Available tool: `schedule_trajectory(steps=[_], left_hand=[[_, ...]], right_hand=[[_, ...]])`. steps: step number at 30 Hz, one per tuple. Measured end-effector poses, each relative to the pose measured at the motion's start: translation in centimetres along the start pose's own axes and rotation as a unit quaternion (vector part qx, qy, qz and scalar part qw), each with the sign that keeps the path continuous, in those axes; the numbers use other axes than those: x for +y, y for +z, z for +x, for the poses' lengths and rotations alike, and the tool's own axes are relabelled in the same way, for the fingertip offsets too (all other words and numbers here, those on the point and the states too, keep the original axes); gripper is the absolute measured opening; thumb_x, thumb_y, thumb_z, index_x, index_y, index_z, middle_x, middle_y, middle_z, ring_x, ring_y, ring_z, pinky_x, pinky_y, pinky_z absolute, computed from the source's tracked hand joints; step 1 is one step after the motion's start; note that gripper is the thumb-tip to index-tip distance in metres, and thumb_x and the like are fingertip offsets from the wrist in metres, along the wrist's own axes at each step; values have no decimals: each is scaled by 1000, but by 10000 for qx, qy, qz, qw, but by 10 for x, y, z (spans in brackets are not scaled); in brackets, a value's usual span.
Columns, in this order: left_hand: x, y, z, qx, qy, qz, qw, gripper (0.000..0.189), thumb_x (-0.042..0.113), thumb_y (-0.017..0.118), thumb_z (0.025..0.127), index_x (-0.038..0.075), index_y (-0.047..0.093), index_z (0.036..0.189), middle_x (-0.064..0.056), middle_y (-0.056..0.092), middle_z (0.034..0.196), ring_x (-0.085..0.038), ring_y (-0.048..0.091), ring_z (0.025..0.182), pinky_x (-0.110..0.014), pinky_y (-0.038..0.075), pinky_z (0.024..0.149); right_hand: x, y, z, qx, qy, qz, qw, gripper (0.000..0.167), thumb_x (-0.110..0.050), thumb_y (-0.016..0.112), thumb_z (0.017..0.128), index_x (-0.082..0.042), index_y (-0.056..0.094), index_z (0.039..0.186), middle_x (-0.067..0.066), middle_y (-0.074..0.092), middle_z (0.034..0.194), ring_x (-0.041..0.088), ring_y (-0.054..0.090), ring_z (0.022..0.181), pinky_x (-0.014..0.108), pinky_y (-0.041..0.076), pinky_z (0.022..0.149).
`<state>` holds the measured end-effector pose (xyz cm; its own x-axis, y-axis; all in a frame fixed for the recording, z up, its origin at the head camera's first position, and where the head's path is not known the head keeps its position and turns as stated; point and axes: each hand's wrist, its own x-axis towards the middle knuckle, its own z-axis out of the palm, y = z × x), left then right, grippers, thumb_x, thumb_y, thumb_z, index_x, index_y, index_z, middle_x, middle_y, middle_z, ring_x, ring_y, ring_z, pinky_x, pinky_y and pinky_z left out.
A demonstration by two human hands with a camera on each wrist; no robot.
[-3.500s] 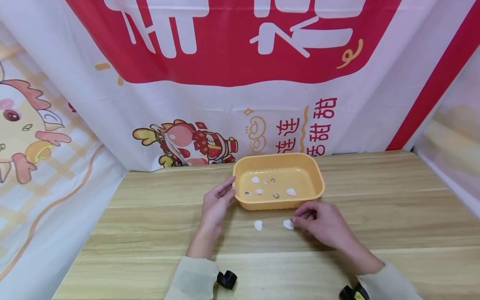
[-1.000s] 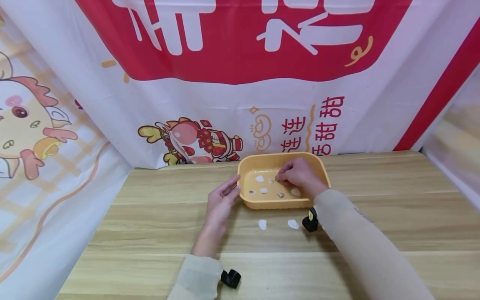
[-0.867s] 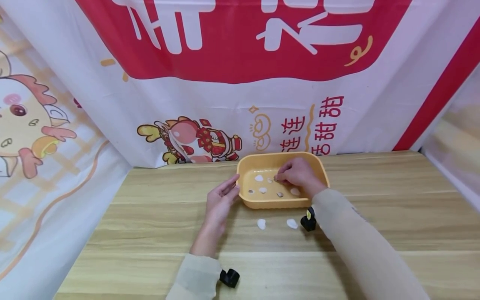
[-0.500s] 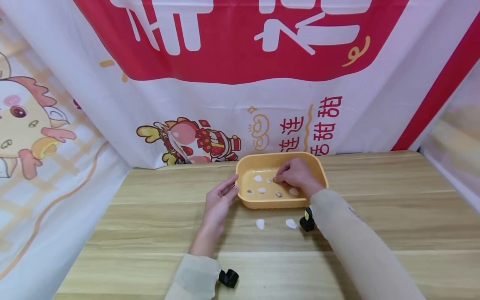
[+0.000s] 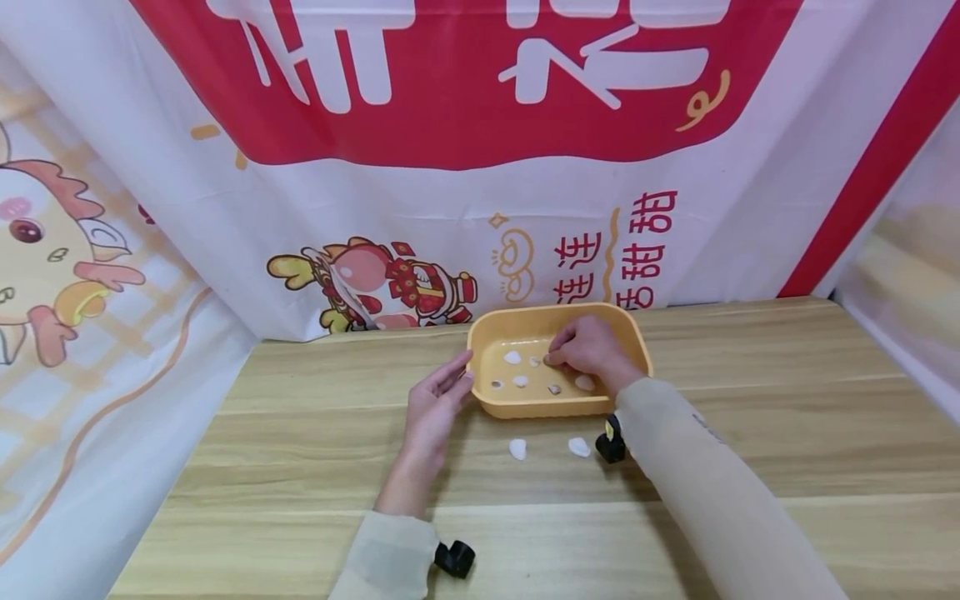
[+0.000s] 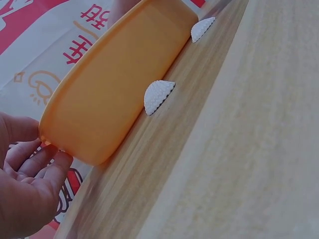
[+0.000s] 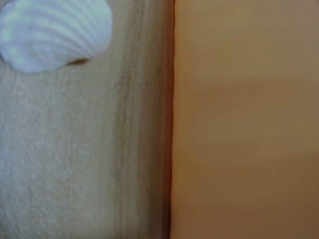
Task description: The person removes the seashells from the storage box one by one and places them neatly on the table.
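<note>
An orange plastic basin [image 5: 551,408] stands on the wooden table with several small seashells inside. My left hand [image 5: 435,408] lies at its left end, fingertips touching the wall. In the left wrist view these fingers [image 6: 60,164] rest on the basin's end without gripping it. My right hand [image 5: 592,350] reaches into the basin, and its thumb and forefinger pinch a small dark shell [image 5: 547,360], mostly covered by the fingertips. Left of it lie a white shell [image 5: 512,357] and a tiny shell [image 5: 535,361]. The right wrist view shows no fingers, only the basin's outer wall [image 7: 244,119].
Two white ribbed shells, the left one [image 5: 517,449] and the right one [image 5: 579,447], lie on the table in front of the basin. A printed curtain [image 5: 465,233] hangs right behind the basin. The right forearm crosses the table's right side.
My right hand has gone from the right-hand white shell on the table into the basin. Over the last second it stays on the small shell there. My left hand keeps its place.
</note>
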<state>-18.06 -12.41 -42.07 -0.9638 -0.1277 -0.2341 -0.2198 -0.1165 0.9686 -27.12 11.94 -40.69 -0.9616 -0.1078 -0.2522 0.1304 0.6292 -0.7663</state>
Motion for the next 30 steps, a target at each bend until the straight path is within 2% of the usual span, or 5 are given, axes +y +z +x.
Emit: schedule_trajectory(steps=[19, 30], left_hand=[[-2, -3, 1, -58, 58, -86, 9999, 42, 6, 67, 104, 20, 69, 144, -6, 61, 158, -26, 60, 144, -37, 55, 119], [-1, -2, 0, -42, 58, -56, 10000, 41, 7, 67, 104, 20, 69, 144, -5, 61, 158, -26, 60, 144, -37, 56, 119]], right_hand=[[-3, 2, -4, -40, 55, 31, 10000, 11, -15, 84, 94, -5, 80, 99, 7, 73, 87, 17, 64, 75, 23, 54, 63], [-2, 3, 0, 1, 89, -205, 9997, 8, -16, 83, 92, -9, 81, 96, 6, 75, 89, 18, 65, 78, 23, 55, 65]])
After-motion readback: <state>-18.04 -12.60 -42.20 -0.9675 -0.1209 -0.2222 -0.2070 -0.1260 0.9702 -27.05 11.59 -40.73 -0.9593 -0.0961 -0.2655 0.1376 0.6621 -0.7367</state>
